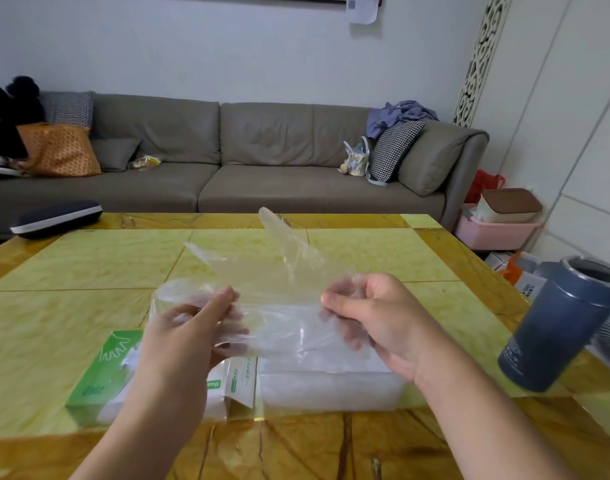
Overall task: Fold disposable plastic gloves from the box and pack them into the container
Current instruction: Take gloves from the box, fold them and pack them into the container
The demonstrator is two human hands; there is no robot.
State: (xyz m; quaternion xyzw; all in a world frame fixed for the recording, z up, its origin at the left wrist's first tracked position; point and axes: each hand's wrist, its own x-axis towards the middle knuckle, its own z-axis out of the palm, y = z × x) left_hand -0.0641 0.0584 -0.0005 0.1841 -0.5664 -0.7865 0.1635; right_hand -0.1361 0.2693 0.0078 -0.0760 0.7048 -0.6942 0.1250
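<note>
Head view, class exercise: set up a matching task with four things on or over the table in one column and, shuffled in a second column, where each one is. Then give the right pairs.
Things
1. clear glove
2. green glove box
3. dark blue canister
4. dark case

Places
A. far left corner of the table
B. held up between the left hand and the right hand
C. right edge of the table, lid off
D. near edge, under the left forearm

Pairs: 1-B, 2-D, 3-C, 4-A
</note>
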